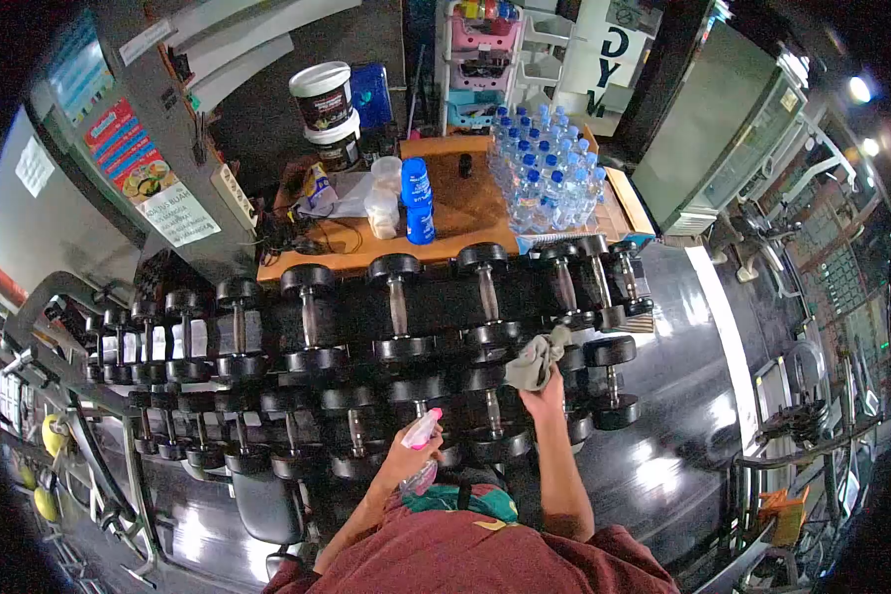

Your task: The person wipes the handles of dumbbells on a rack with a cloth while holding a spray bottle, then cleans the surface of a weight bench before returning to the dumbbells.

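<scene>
Right now the right hand (544,396) is pinching a gray cloth (538,360) against a dumbbell (489,293) on the rack, and the left hand (406,457) is gripping a spray bottle (421,436) low, so rubbing slowly along each handle is probably working best.

Left hand (403,457) curled shut near the body, elbow bent; right hand (543,394) stretched farther out, fingers clenched.

Two-tier rack (297,376) carries black dumbbells (398,307); wooden table (475,213) holds water bottles (544,173), probably shrink-wrapped.
</scene>
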